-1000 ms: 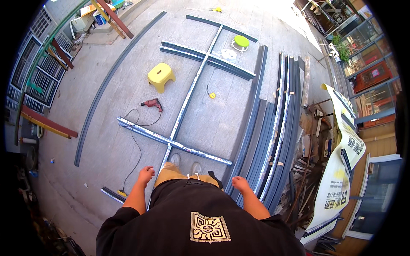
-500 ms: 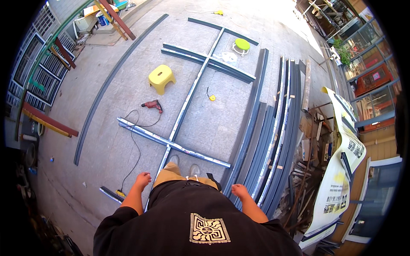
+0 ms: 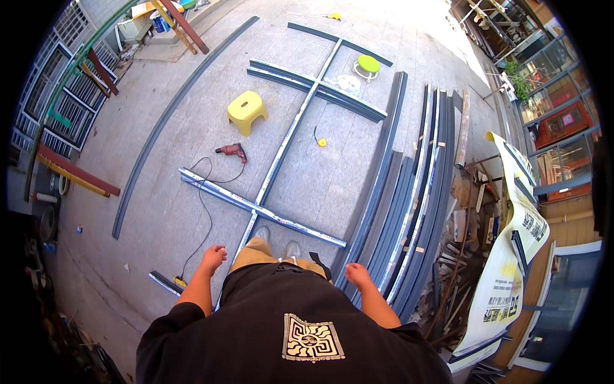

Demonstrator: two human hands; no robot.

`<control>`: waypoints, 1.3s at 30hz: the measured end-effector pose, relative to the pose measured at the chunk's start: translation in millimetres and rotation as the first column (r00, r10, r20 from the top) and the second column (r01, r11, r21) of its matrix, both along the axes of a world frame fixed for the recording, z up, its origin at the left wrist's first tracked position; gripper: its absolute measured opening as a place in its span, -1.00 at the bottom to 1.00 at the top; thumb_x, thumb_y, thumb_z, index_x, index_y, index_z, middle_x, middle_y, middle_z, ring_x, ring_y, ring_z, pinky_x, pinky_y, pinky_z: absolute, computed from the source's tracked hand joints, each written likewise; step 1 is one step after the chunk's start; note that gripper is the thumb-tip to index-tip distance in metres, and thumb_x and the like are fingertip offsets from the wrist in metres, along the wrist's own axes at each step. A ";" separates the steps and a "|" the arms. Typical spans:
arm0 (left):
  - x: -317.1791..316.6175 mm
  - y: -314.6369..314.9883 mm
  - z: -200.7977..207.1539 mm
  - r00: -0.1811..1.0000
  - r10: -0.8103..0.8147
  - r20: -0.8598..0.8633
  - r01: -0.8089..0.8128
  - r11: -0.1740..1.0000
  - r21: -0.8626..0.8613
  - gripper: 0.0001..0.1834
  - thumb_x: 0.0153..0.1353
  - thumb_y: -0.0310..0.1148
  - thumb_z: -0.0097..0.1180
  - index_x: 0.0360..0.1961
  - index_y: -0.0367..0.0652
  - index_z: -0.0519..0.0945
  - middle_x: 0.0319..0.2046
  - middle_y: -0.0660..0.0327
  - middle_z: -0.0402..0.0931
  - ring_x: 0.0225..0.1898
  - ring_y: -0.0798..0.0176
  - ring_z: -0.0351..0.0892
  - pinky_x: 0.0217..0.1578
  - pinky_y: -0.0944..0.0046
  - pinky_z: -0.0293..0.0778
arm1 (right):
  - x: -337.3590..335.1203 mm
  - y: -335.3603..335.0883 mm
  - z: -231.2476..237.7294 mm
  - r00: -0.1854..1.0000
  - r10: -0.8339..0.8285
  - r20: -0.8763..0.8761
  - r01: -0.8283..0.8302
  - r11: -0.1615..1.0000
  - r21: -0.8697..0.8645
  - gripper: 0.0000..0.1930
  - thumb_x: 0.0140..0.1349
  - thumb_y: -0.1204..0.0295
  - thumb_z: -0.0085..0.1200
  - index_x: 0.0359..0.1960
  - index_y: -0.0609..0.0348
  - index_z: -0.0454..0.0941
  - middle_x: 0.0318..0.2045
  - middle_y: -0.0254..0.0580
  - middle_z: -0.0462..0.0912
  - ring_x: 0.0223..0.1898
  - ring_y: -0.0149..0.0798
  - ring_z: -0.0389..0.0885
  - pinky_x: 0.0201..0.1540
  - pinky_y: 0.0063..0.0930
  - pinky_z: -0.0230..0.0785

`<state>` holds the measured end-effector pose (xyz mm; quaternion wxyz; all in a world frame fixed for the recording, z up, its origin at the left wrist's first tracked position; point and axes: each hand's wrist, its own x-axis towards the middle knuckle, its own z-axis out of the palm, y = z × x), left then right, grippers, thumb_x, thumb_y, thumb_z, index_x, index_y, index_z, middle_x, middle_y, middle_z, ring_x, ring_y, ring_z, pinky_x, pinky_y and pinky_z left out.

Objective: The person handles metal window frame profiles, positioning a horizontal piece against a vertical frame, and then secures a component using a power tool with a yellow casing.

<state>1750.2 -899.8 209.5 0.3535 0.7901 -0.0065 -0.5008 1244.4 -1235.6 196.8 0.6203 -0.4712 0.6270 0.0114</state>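
Note:
My left hand hangs beside my hip, its fingers loosely curled with nothing visible in them. On the other side, my right hand is curled too, empty as far as it shows, above the long dark metal profiles on the ground. Before my feet, a crosswise metal bar meets a long lengthwise metal bar; together with the bars further off they lie as a frame on the paving. A red corded drill rests left of the lengthwise bar, and a yellow tape measure lies right of it.
A yellow plastic stool and a green-topped stool stand around the frame. One long dark bar lies far left. At right are scrap pieces and a printed banner. The drill's cable trails near my left side.
The view has shifted slightly, so the stools, drill and frame sit a little further right and higher. Both my hands have risen slightly in the picture and remain curled.

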 end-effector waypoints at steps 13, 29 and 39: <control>3.6 8.3 15.4 1.000 0.011 0.018 -0.012 0.999 0.048 -0.64 0.49 -0.27 0.07 0.20 -0.22 0.59 -0.15 0.16 0.69 -0.26 0.28 0.67 -0.31 0.24 0.51 | -11.1 23.9 -13.5 0.998 0.029 -0.051 -0.023 0.994 0.110 -0.68 0.45 0.17 0.16 -0.03 0.18 0.66 -0.30 -0.32 0.70 -0.33 -0.35 0.67 -0.30 -0.44 0.48; -0.8 1.5 6.6 0.999 0.013 0.048 -0.013 1.000 0.006 -0.62 0.47 -0.26 0.09 0.18 -0.24 0.60 -0.16 0.15 0.71 -0.26 0.29 0.70 -0.30 0.25 0.53 | 5.2 18.1 -10.8 1.000 -0.001 -0.023 0.003 0.997 0.080 -0.68 0.44 0.15 0.16 -0.05 0.16 0.64 -0.28 -0.29 0.69 -0.31 -0.34 0.67 -0.26 -0.42 0.51; -0.6 12.1 6.4 0.998 0.051 0.027 -0.051 0.998 0.025 -0.64 0.47 -0.28 0.11 0.18 -0.22 0.61 -0.18 0.16 0.70 -0.27 0.30 0.68 -0.32 0.25 0.52 | 7.6 14.5 7.8 0.999 -0.053 0.007 0.052 0.996 0.077 -0.71 0.40 0.28 0.22 -0.06 0.29 0.67 -0.34 -0.27 0.67 -0.35 -0.38 0.64 -0.29 -0.48 0.53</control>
